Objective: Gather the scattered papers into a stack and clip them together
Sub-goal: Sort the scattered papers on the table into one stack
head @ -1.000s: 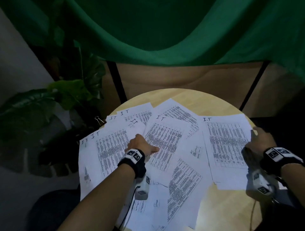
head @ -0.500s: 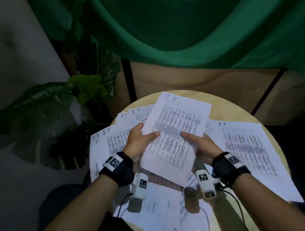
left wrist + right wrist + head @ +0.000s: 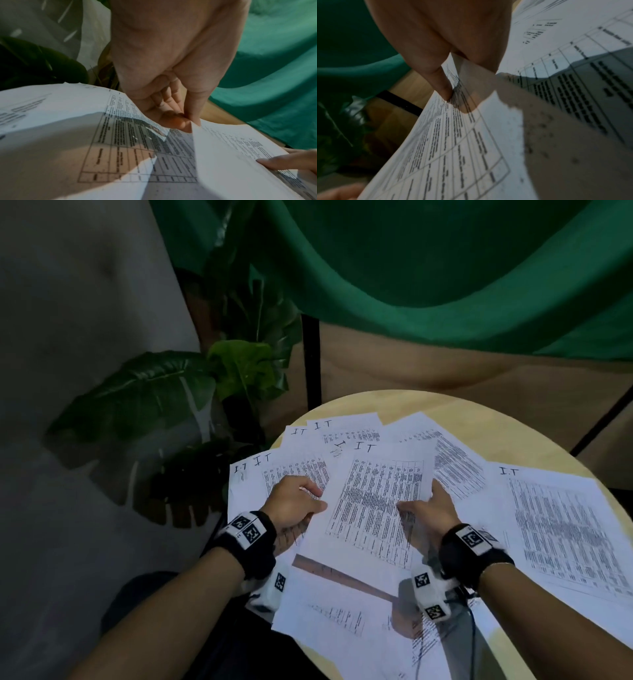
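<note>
Several printed sheets marked "I.T" lie scattered over a round wooden table (image 3: 445, 409). I hold one printed sheet (image 3: 373, 501) just above the others, between both hands. My left hand (image 3: 298, 505) pinches its left edge, thumb on top; in the left wrist view the left hand (image 3: 187, 121) grips the sheet (image 3: 240, 155) at its corner. My right hand (image 3: 428, 508) pinches the right edge; in the right wrist view the thumb of the right hand (image 3: 453, 92) presses on the sheet (image 3: 453, 142). No clip is visible.
More sheets lie at the far left (image 3: 274, 474), far middle (image 3: 455, 453), right (image 3: 561, 518) and near edge (image 3: 342, 618) of the table. A large-leaved plant (image 3: 154, 395) stands left of the table. Green cloth (image 3: 411, 285) hangs behind.
A second ago both hands lay on sheets far apart. They then lifted one sheet between them; it is now lower and closer to the table. The view has shifted left.
</note>
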### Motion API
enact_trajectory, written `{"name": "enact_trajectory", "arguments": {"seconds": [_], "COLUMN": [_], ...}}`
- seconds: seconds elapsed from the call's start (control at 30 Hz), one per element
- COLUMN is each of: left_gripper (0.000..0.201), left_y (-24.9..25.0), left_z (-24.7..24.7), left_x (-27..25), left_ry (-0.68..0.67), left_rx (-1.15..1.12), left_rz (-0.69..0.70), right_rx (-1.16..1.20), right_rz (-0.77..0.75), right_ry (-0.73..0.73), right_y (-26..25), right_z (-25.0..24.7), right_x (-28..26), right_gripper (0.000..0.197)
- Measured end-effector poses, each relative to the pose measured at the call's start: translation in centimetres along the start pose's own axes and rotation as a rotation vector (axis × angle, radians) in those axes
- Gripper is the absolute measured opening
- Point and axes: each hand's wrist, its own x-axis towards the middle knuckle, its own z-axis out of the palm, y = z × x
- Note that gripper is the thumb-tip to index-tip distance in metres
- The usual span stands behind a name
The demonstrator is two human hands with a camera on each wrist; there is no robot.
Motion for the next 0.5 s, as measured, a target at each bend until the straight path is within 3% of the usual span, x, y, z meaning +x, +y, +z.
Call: {"name": "enact_trajectory", "arguments": {"seconds": [0.07,0.17,0.27,0.33,0.43,0.5], "left_gripper": [0.02,0.02,0.018,0.017,0.016,0.011], "left_y": [-0.7,-1.3,-1.6,-2.2,-3.0,-3.3], "left_z": [-0.3,-0.9,-1.1,-1.2,-1.8,-3.0], "left_x": [0.3,0.5,0.4,0.6,0.6,0.1], "left_ry": [-0.004,-0.016,0.005,0.056,0.079,0.113], "left_rx": [-0.025,-0.015,-0.038,-0.035,-0.107,-0.083], "left_rz": [-0.008,-0.016,-0.023,-0.036,-0.068,-0.039], "right_rx": [0.063,0.225,0.223,0.116,-0.19,-0.419], "right_rz": [0.027,0.091,0.093,0.05,0.005,-0.126], "right_ry": [0.033,0.033,0.04,-0.003,-0.023,-0.031], "right_y": [0.0,1.0,0.9,1.0,1.1,1.1], "right_z": [0.6,1.3,1.7,2.7,4.7,5.7], "right_x": [0.3,2.0,1.9,2.2,2.1,1.8], "right_gripper": [0.05,0.069,0.067,0.076,0.121,0.125]}}
